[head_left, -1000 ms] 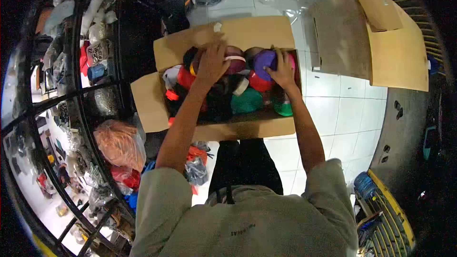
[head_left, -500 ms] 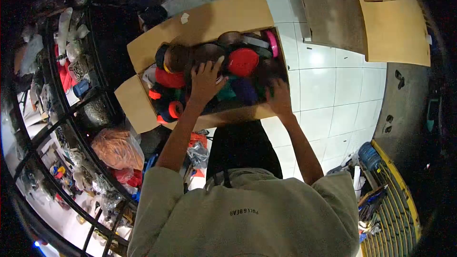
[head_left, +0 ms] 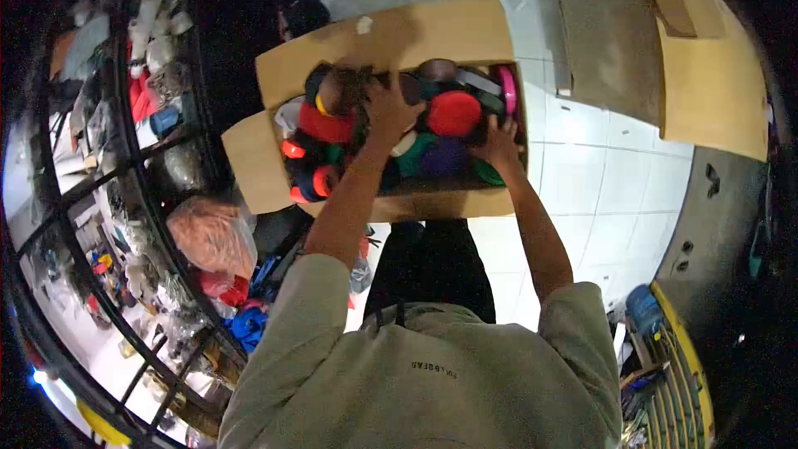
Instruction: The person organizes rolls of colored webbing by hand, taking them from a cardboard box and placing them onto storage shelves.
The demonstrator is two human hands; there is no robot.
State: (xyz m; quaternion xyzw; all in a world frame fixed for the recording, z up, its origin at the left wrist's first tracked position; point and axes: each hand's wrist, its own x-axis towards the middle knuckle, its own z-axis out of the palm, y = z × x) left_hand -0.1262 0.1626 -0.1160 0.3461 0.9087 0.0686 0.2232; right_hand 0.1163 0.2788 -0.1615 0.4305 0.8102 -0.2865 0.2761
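Observation:
An open cardboard box (head_left: 453, 21) in front of me is packed with coloured rolls of what looks like strap or ribbon. My left hand (head_left: 389, 120) lies over dark rolls near the box's middle, fingers stretched forward and thumb apart; its fingertips are blurred. My right hand (head_left: 500, 150) rests at the right side with its fingers apart, beside a red roll (head_left: 454, 113) and above a green roll (head_left: 487, 172). Between my hands sits a purple roll (head_left: 443, 158). A pink roll (head_left: 508, 91) stands against the right wall, and an orange-red roll (head_left: 325, 180) is at the left.
Black metal shelving (head_left: 133, 191) with bagged goods runs along the left. An orange bundle in clear plastic (head_left: 212, 233) is beside it. Flattened cardboard (head_left: 715, 83) lies at upper right on the tiled floor (head_left: 573, 175). A yellow-edged rack (head_left: 686, 357) stands at lower right.
My left hand has moved farther forward over the dark rolls. The right hand has shifted slightly forward beside the red roll. The whole view has swung, so the box appears farther right.

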